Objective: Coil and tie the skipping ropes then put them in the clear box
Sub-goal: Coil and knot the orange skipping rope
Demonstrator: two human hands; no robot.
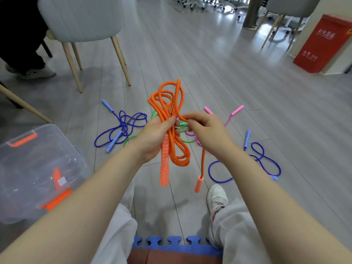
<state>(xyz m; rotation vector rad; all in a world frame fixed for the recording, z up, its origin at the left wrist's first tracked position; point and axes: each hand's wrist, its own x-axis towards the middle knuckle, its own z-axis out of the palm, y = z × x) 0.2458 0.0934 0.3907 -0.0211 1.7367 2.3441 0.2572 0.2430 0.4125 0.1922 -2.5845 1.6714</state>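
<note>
My left hand (pixel 156 136) grips a bundle of orange skipping rope (pixel 167 100) at its middle, loops sticking up and hanging down, one patterned orange handle (pixel 164 168) pointing down. My right hand (pixel 205 130) pinches the rope's free end beside the bundle; that end drops to the second orange handle (pixel 198 184), which dangles. On the floor lie a blue rope (pixel 122 128) to the left, another blue rope (pixel 264 159) to the right, a pink rope (pixel 231 116) and a green rope (pixel 131 139) partly hidden behind my hands. The clear box (pixel 38 168) with orange latches stands at my left.
A grey chair (pixel 83 21) with wooden legs stands at the back left, a person's shoe (pixel 36 73) beside it. A red bin (pixel 323 42) is at the back right. My white shoe (pixel 217 199) and a blue foam mat (pixel 171 242) lie below my hands.
</note>
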